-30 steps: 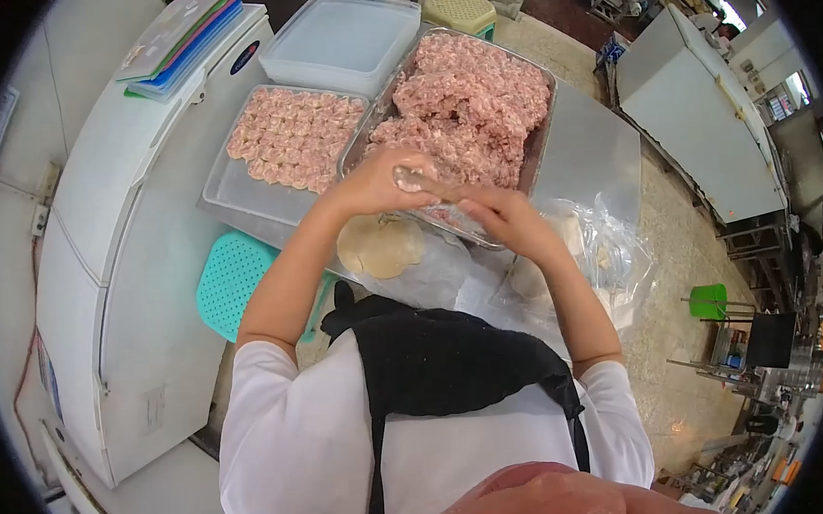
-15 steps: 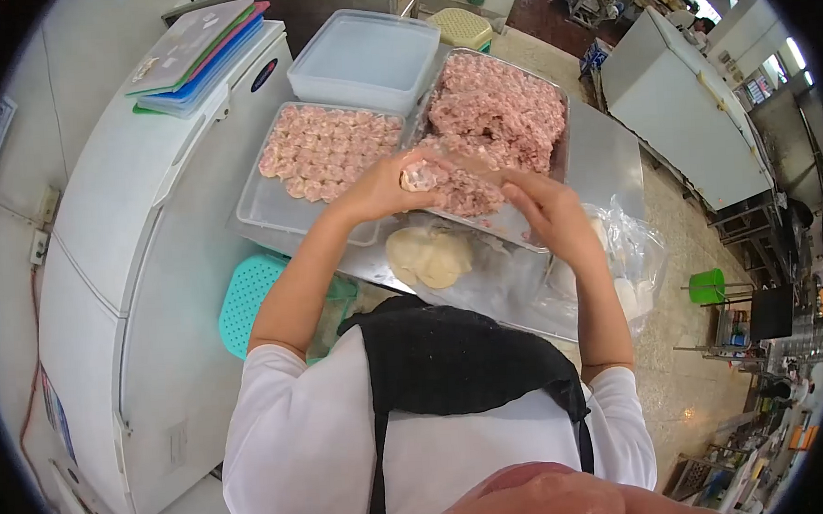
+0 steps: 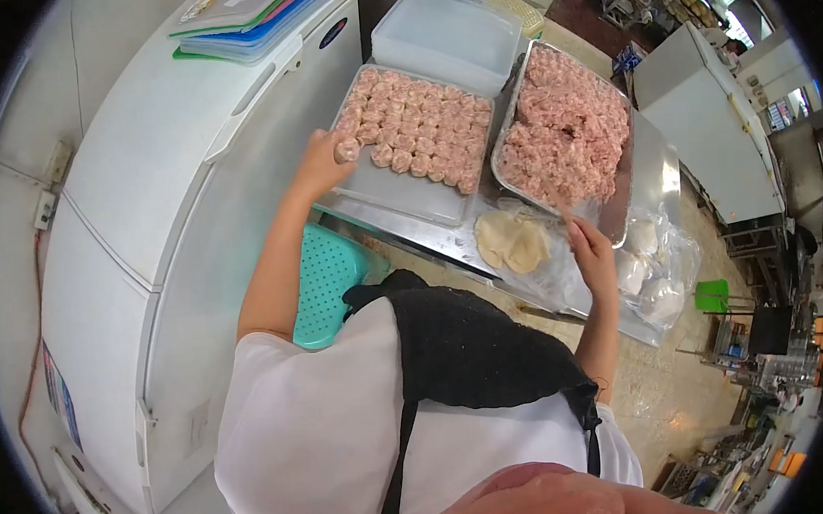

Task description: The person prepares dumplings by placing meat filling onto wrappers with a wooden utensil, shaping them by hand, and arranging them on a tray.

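My left hand (image 3: 323,166) is closed around a meat-filled dumpling (image 3: 346,151), at the left edge of a plastic tray (image 3: 394,195). Rows of similar open-topped dumplings (image 3: 423,126) fill the back and right of that tray. In my right hand (image 3: 594,250) is the handle of a thin, flat spatula (image 3: 556,199), its far end at the near edge of the minced meat (image 3: 567,109). The meat is heaped in a metal tray (image 3: 621,211). A pile of round dough wrappers (image 3: 511,242) lies just left of my right hand.
Lidded plastic containers (image 3: 446,36) stand behind the dumplings. A clear plastic bag with pale rounds (image 3: 659,277) sits at the table's right. A white chest freezer (image 3: 215,230) flanks the left side, and a turquoise perforated basket (image 3: 324,280) is below the table edge.
My left hand has gone from the meat tray leftward to the dumpling tray, carrying the dumpling. My right hand has lowered toward the wrappers with the spatula. The camera view has shifted.
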Demonstrator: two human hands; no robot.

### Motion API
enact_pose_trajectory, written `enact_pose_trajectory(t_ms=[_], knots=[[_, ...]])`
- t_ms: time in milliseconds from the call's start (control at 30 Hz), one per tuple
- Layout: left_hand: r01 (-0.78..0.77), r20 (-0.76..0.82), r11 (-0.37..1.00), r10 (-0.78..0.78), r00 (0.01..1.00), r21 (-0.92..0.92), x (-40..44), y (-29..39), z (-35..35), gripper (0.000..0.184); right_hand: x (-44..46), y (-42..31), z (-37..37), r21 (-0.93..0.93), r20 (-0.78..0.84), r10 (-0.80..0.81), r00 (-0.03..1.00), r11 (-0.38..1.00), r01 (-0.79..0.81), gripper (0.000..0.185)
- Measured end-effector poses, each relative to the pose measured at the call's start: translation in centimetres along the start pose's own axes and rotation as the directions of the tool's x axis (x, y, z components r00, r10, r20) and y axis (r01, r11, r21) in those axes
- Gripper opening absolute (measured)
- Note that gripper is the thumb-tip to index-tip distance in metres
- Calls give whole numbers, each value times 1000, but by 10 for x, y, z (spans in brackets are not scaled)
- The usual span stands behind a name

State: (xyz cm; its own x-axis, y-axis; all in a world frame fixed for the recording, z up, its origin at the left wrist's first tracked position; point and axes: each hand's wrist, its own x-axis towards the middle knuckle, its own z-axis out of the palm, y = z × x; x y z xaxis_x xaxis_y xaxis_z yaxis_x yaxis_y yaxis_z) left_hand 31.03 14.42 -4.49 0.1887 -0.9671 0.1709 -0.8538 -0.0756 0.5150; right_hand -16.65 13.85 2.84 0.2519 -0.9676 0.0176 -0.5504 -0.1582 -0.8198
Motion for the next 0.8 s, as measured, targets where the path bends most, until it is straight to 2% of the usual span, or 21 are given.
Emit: enact_pose_trajectory(t_ms=[133,200,300,400,467,567,667,700,767,800], knots=[[70,19,997,-69,997,-31,6,-7,17,67,-36,21,-2,260,-39,238,970,940,-220,30],[108,25,994,-108,994,-2,11,-1,30,73,-46,22,-5,271,-72,264,962,933,-236,31],[2,-53,1000,-2,999,2,6,6,53,79,-52,15,-9,292,-105,289,952,924,-249,32],[46,13,998,-45,999,-31,4,15,56,83,-49,12,-11,283,-118,280,953,929,-238,31],[40,-22,999,-41,999,-28,10,13,62,83,-46,15,-13,261,-113,262,958,939,-226,30],[41,-39,998,-40,998,43,21,7,70,83,-30,30,-22,104,-81,254,964,964,-245,33],[-2,-29,994,5,1000,114,27,2,79,83,-2,48,-44,-165,-55,110,992,979,-117,40],[-22,-26,991,26,999,133,27,2,79,82,9,47,-59,-337,-20,114,993,935,-114,41],[18,76,998,-23,997,55,23,16,64,81,34,38,-96,-635,77,138,987,770,-58,42],[-51,32,994,48,998,99,19,12,63,79,46,40,-112,-753,139,160,977,658,0,43]])
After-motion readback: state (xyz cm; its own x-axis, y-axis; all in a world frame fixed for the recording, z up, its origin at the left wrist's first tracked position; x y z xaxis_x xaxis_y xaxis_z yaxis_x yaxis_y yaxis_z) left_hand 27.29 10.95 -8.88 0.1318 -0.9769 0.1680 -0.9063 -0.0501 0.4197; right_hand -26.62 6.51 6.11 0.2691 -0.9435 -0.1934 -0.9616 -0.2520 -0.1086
